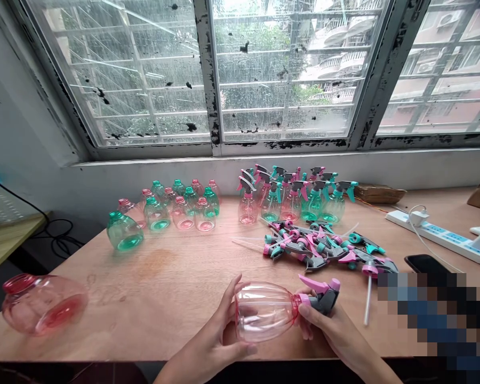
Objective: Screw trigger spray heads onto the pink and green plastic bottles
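A clear pink spray bottle [264,312] lies sideways in the air above the table's front edge. My left hand [214,341] is wrapped around its base end, with fingers behind it and the thumb below. At the neck, my right hand [336,333] pinches the pink collar of a grey and pink trigger sprayer head [325,297], which sits on the bottle's mouth. How tightly the collar is screwed on I cannot tell. Behind my hands is a pile of loose sprayer heads [304,242] in pink, teal and grey, some with dip tubes showing.
Several open pink and green bottles [157,216] stand at the back left, with a larger-looking pink bottle [44,304] near the left edge. Bottles with sprayers [292,200] stand by the wall. A power strip [440,234] and a phone [428,264] lie at right.
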### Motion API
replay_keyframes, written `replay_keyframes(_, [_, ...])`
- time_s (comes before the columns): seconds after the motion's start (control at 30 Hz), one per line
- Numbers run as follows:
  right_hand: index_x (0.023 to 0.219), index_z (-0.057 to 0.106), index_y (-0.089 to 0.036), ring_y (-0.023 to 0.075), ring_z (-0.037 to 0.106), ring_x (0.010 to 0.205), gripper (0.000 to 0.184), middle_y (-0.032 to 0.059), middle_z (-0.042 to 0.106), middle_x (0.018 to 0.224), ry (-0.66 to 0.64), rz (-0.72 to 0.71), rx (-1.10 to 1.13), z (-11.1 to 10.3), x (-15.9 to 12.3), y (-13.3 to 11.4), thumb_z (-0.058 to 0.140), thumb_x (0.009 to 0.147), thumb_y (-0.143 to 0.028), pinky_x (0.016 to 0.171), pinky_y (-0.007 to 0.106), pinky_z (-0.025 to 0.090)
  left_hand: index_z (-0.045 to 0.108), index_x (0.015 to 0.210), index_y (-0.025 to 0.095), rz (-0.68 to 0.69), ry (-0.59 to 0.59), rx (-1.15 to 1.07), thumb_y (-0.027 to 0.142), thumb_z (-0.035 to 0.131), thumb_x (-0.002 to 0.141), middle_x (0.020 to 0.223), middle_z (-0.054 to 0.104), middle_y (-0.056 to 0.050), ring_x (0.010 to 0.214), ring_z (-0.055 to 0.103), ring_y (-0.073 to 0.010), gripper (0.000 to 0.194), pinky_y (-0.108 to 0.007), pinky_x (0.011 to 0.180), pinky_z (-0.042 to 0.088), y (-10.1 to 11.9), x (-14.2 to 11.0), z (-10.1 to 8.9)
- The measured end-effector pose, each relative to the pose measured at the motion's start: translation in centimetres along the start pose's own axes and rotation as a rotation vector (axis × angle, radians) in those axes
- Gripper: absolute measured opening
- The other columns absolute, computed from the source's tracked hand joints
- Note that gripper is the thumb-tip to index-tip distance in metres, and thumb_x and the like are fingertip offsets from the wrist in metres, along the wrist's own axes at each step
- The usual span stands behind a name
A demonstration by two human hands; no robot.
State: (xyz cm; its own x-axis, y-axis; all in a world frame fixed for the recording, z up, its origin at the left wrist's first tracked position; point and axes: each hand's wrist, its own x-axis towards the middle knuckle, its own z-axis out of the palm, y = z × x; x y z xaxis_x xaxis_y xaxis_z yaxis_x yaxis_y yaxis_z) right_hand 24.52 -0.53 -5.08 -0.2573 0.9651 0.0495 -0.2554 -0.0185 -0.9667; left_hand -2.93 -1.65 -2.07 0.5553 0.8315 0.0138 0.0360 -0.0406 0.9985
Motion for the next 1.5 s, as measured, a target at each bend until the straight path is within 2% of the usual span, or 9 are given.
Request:
replay_keyframes(0.23, [0.076, 0.072, -0.015, 0.0108, 0.053, 0.049, 0.036, -0.0001, 0.065, 0.058, 0.023, -0.018, 0.005, 0.1, 0.1, 0.2, 0.075, 0.085, -0.050, 0.049, 0.024, 0.042, 0.001, 0.157, 0.042, 0.018, -0.003, 0.019, 0.025, 0.068, 0.092, 0.166, 0.018, -0.008, 0.150, 0.028, -0.0302, 0.095, -0.045, 0.120, 0.028, -0.2, 0.0, 0.0])
replay_keyframes(0.43, [0.077, 0.071, -0.016, 0.0126, 0.055, 0.051, 0.032, 0.0002, 0.066, 0.059, 0.026, -0.004, 0.027, 0.2, 0.0, -0.1, 0.077, 0.083, -0.047, 0.050, 0.026, 0.043, -0.005, 0.157, 0.041, -0.023, 0.020, 0.037, 0.022, 0.075, 0.085, 0.168, 0.012, -0.002, 0.154, 0.015, -0.0289, 0.109, -0.046, 0.125, 0.012, 0.2, -0.3, 0.1])
replay_keyframes(0.53, [0.074, 0.071, -0.016, 0.0135, 0.055, 0.052, 0.034, 0.0005, 0.066, 0.059, 0.029, 0.007, 0.017, 0.1, 0.0, -0.1, 0.078, 0.083, -0.048, 0.050, 0.026, 0.043, -0.005, 0.156, 0.040, -0.053, 0.010, 0.019, 0.027, 0.075, 0.086, 0.169, 0.012, -0.001, 0.155, 0.010, -0.0282, 0.107, -0.046, 0.126, 0.009, -0.1, -0.4, -0.1])
replay_keyframes(0.63, [0.065, 0.068, -0.016, 0.0134, 0.055, 0.052, 0.039, 0.0015, 0.066, 0.060, 0.024, 0.003, 0.002, 0.0, 0.1, 0.0, 0.077, 0.082, -0.049, 0.050, 0.026, 0.043, -0.003, 0.157, 0.039, -0.056, -0.006, -0.033, 0.031, 0.073, 0.089, 0.169, 0.011, -0.002, 0.154, 0.013, -0.0292, 0.102, -0.046, 0.125, 0.017, -0.1, -0.3, -0.2])
replay_keyframes(0.83, [0.073, 0.071, -0.016, 0.0122, 0.056, 0.052, 0.034, 0.0012, 0.068, 0.062, 0.009, -0.014, 0.036, 0.0, 0.1, 0.0, 0.077, 0.083, -0.047, 0.049, 0.025, 0.044, -0.002, 0.156, 0.044, -0.039, 0.007, 0.000, 0.025, 0.072, 0.088, 0.167, 0.015, -0.003, 0.151, 0.024, -0.0292, 0.102, -0.045, 0.121, 0.027, 0.6, -0.1, 0.1])
replay_keyframes(0.97, [0.070, 0.069, -0.016, 0.0128, 0.056, 0.051, 0.034, 0.0014, 0.068, 0.062, 0.027, -0.016, 0.043, 0.0, 0.0, 0.1, 0.079, 0.082, -0.046, 0.049, 0.025, 0.044, -0.002, 0.157, 0.043, -0.019, 0.022, 0.051, 0.018, 0.068, 0.090, 0.168, 0.013, -0.003, 0.151, 0.022, -0.0299, 0.100, -0.045, 0.121, 0.025, 0.6, -0.1, 0.2])
replay_keyframes(1.1, [0.068, 0.069, -0.016, 0.0137, 0.055, 0.051, 0.036, 0.0009, 0.066, 0.060, 0.038, -0.015, 0.040, 0.1, 0.0, 0.1, 0.079, 0.080, -0.048, 0.048, 0.026, 0.043, -0.006, 0.156, 0.043, -0.033, 0.010, 0.054, 0.016, 0.071, 0.086, 0.169, 0.010, -0.003, 0.151, 0.024, -0.0299, 0.108, -0.045, 0.122, 0.024, 0.2, -0.1, -0.1])
replay_keyframes(1.33, [0.069, 0.071, -0.016, 0.0136, 0.054, 0.051, 0.036, 0.0003, 0.064, 0.056, 0.010, -0.006, -0.022, -0.1, 0.3, 0.1, 0.075, 0.085, -0.047, 0.051, 0.027, 0.042, -0.003, 0.158, 0.037, -0.092, 0.014, -0.035, 0.030, 0.073, 0.088, 0.169, 0.008, -0.003, 0.153, 0.015, -0.0308, 0.104, -0.047, 0.125, 0.016, -0.6, -0.2, -0.4])
replay_keyframes(1.5, [0.066, 0.070, -0.015, 0.0138, 0.054, 0.049, 0.037, 0.0006, 0.064, 0.053, 0.034, -0.013, -0.051, 0.0, 0.3, 0.2, 0.074, 0.086, -0.047, 0.051, 0.026, 0.041, 0.001, 0.157, 0.043, -0.073, 0.010, -0.071, 0.032, 0.074, 0.088, 0.167, 0.013, -0.001, 0.148, 0.028, -0.0278, 0.101, -0.042, 0.120, 0.028, 0.1, 0.0, 0.0])
